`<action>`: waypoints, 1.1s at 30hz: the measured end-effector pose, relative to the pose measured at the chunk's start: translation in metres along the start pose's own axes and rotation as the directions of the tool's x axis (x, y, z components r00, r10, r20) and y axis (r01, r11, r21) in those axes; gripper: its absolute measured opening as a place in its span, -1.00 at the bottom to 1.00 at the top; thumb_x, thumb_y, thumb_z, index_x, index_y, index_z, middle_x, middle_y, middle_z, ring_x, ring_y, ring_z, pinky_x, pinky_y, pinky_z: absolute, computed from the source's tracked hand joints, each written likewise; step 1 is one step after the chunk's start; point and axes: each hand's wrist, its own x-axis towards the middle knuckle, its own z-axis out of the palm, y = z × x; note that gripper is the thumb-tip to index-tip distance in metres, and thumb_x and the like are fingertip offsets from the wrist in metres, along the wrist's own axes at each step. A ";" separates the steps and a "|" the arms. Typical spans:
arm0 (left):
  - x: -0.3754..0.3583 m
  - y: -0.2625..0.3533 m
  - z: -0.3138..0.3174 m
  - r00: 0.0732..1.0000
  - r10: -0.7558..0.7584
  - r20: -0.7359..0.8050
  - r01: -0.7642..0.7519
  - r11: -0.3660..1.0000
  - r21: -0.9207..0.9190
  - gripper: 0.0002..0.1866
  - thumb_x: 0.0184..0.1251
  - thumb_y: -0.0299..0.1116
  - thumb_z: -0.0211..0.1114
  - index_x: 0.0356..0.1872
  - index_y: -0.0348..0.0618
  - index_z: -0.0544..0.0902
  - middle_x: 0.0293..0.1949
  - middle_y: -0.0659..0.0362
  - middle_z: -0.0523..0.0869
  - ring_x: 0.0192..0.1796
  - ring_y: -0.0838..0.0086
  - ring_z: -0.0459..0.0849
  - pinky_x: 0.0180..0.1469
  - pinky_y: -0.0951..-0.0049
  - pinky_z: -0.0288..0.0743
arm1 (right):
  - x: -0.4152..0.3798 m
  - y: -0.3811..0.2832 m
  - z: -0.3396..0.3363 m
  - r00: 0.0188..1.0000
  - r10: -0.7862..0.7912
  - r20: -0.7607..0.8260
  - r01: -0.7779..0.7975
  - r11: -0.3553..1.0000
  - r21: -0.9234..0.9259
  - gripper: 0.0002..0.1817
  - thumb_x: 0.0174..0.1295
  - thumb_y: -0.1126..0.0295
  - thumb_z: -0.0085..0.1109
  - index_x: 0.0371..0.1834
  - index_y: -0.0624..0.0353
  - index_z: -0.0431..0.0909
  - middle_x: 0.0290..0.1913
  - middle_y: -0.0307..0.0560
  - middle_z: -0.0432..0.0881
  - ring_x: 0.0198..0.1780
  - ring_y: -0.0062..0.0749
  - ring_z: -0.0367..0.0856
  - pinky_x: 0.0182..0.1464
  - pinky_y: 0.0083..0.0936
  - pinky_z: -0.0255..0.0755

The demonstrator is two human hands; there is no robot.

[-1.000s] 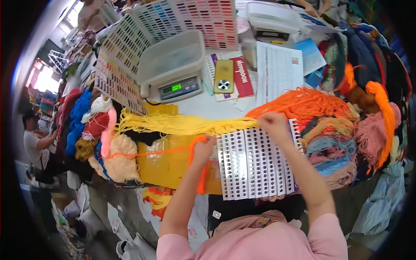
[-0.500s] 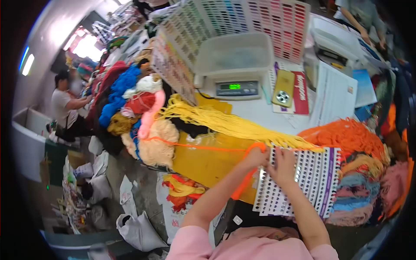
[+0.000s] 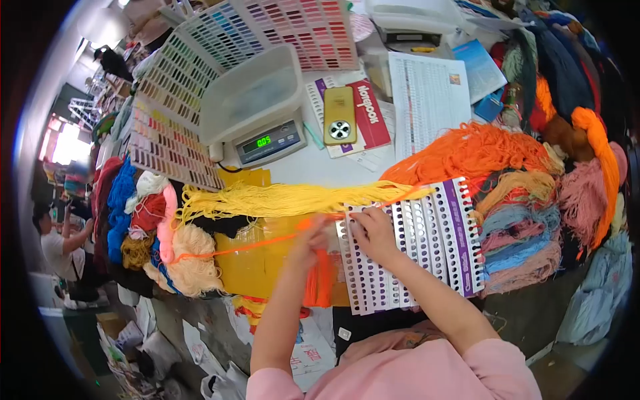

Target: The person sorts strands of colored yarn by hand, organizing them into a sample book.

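Observation:
My left hand, smeared by motion, is closed on bright orange thread. Part of the thread hangs below the fist, and one strand runs left to the peach yarn bundle. My right hand is at the upper left corner of the overlapping white punched cards, its bent fingers gripping the top card's edge. Rows of round holes cover these cards, and the rightmost has a purple band. Just beyond both hands lies a long yellow thread hank. An orange strand crosses the cards' top edge.
Behind stand a colour chart, a scale with a plastic tub, a phone on a red notebook, and printed sheets. Orange yarn and mixed hanks lie right. Another person is far left.
My left hand has drawn away leftward from my right hand, keeping the orange thread. My right hand stays at the cards' top edge. The view has turned right.

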 end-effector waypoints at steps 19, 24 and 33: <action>-0.021 0.039 0.002 0.997 -0.051 -0.058 0.075 0.806 0.588 -0.86 0.13 -0.32 0.09 -0.37 -0.15 0.46 -0.53 0.21 0.55 -0.78 0.77 0.16 -0.76 0.78 0.02 | 0.002 -0.005 0.000 0.997 0.052 0.059 -0.042 0.986 -0.164 -0.55 -0.24 0.24 0.20 -0.22 0.17 0.38 -0.35 -0.12 0.36 -0.19 -0.29 0.31 -0.14 -0.36 0.14; -0.042 0.058 -0.015 0.971 -0.138 -0.194 0.185 0.949 0.254 -0.86 0.17 -0.29 0.06 -0.43 -0.14 0.41 -0.47 0.08 0.56 -0.79 0.72 0.16 -0.77 0.78 0.00 | 0.003 -0.006 0.003 0.997 0.048 0.066 -0.035 0.983 -0.181 -0.53 -0.26 0.29 0.19 -0.19 0.17 0.36 -0.36 -0.13 0.34 -0.21 -0.29 0.30 -0.15 -0.39 0.14; -0.039 0.069 -0.024 0.984 -0.144 0.104 0.149 0.988 -0.041 -0.81 0.22 -0.26 -0.03 -0.45 -0.13 0.44 -0.53 0.16 0.54 -0.81 0.77 0.15 -0.78 0.81 0.01 | 0.002 -0.005 0.004 0.998 0.049 0.039 -0.042 0.986 -0.164 -0.59 -0.25 0.33 0.16 -0.24 0.18 0.38 -0.36 -0.12 0.33 -0.21 -0.29 0.30 -0.17 -0.40 0.14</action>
